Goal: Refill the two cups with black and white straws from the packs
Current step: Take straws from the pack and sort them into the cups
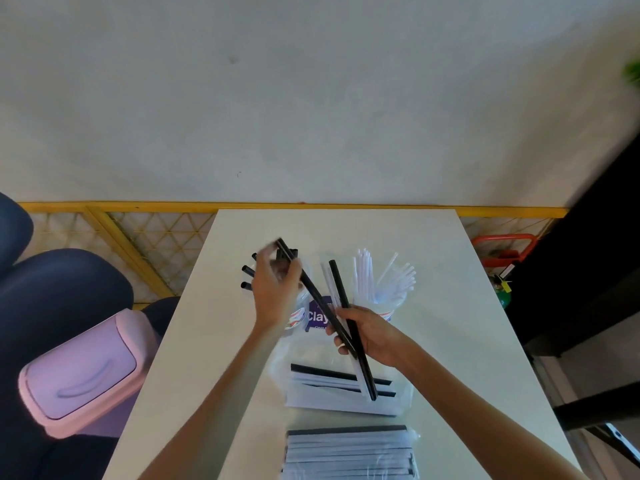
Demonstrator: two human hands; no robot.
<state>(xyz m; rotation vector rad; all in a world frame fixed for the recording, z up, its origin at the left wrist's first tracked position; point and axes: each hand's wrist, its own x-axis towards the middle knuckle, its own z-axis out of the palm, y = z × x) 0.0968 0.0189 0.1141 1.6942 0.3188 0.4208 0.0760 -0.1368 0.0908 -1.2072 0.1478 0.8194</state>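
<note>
Gripping one black straw [313, 292], the left hand [277, 289] is blurry over the black-straw cup [297, 315]; the right hand [370, 336] clamps a mixed bundle [367, 375] near the open pack [332, 396]. Both seem to hold that straw, so a yank could scatter the bundle or tip a cup.

This looks like a small café or drinks shop, though a home corner cannot be ruled out. A plain white rectangular surface [346, 230] stands against a pale plastered wall [311, 98] with a yellow-framed lattice panel [156, 233] along its foot. Dark blue padded seats [52, 289] and a pink plastic swing-lid bin [79, 375] sit beside it. A printed clear plastic cup of white straws [391, 306] and clear plastic packs of straws [346, 455] suggest drinks are served.
</note>
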